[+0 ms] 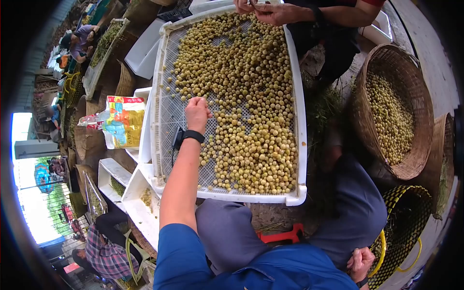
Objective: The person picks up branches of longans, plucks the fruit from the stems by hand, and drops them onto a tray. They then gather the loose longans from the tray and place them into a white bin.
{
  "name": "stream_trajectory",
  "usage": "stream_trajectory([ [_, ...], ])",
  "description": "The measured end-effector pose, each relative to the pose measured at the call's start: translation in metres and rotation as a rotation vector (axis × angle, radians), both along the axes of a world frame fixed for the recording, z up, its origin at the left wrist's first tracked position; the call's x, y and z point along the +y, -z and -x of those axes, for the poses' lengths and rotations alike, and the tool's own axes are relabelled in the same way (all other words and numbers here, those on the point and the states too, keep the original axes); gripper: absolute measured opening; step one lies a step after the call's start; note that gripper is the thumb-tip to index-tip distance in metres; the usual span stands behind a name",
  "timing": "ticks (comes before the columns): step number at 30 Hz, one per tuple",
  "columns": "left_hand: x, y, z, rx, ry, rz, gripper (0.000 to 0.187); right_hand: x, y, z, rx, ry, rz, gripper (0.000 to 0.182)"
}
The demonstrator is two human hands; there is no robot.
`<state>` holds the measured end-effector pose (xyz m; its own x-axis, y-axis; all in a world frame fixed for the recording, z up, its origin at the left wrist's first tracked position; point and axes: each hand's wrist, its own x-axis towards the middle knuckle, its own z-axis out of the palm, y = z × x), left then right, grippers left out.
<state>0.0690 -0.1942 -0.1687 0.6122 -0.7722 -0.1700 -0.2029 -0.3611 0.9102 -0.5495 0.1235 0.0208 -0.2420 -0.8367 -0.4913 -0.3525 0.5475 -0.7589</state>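
A white perforated plastic tray (302,145) holds a spread of small round yellow-green fruits (258,140). Over its left side is my left hand (197,114), fingers curled closed, beside the fruits; what they hold, if anything, is hidden. A dark band with a watch circles that wrist. Low on the right, my right hand (361,263) rests by my thigh with its fingers curled in; I cannot make out anything inside. Close to it stands a black-and-yellow woven basket (403,227) with yellow handles.
Across the tray, a co-worker's hands (273,12) meet over its far edge. A wicker basket (360,108) of fruits stands at right. White foam boxes (137,200) and a colourful printed bag (124,123) lie left. A red plastic piece (285,234) shows between my legs.
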Motion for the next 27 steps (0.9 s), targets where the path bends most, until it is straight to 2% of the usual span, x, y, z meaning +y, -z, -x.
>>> stream_trajectory([
  [1,0.002,-0.009,-0.002,0.468,-0.142,0.079,0.017,0.0,0.0,0.001,-0.015,-0.001,-0.007,0.028],
  [2,0.005,-0.018,-0.007,0.693,-0.161,0.195,0.016,0.0,0.0,0.001,-0.029,-0.002,-0.014,0.028],
  [3,0.005,-0.027,-0.011,0.693,-0.159,0.196,0.016,-0.001,0.0,0.001,-0.029,-0.001,-0.012,0.028],
  [5,-0.002,-0.046,-0.012,0.962,-0.062,0.35,0.017,-0.002,-0.001,-0.001,-0.014,-0.033,-0.013,0.028],
  [7,-0.014,-0.046,-0.002,0.907,-0.117,0.318,0.021,-0.001,-0.001,-0.003,-0.009,-0.023,-0.009,0.028],
  [9,-0.026,-0.03,-0.002,0.566,0.148,0.174,0.026,-0.001,-0.001,-0.002,-0.001,-0.018,-0.012,0.028],
  [11,-0.033,-0.024,0.017,0.395,0.276,0.048,0.035,0.0,0.0,-0.001,0.018,-0.031,-0.019,0.028],
  [13,-0.042,-0.012,0.03,-0.008,0.36,-0.098,0.038,0.0,0.002,-0.001,0.025,-0.01,-0.031,0.028],
  [14,-0.042,-0.01,0.028,-0.002,0.354,-0.102,0.038,0.0,0.002,-0.001,0.025,0.014,-0.039,0.028],
  [17,-0.04,-0.019,0.014,-0.635,0.384,-0.461,0.054,-0.002,0.001,0.001,0.02,-0.02,-0.03,0.029],
  [19,-0.02,-0.015,-0.018,-0.791,0.358,-0.432,0.055,-0.002,0.001,-0.001,0.033,-0.02,-0.013,0.03],
  [22,-0.001,-0.024,-0.042,-0.776,0.258,-0.364,0.047,-0.001,0.001,-0.004,0.038,-0.003,-0.006,0.031],
  [24,0.004,-0.026,-0.046,-0.583,0.218,-0.142,0.043,-0.002,0.001,-0.002,0.029,-0.002,-0.012,0.031],
  [25,0.003,-0.025,-0.04,-0.582,0.218,-0.14,0.043,-0.002,0.001,-0.001,0.019,-0.022,-0.015,0.031],
  [27,-0.007,-0.021,-0.018,-0.536,0.236,-0.011,0.029,-0.002,-0.001,-0.001,0.015,-0.036,-0.012,0.031],
])
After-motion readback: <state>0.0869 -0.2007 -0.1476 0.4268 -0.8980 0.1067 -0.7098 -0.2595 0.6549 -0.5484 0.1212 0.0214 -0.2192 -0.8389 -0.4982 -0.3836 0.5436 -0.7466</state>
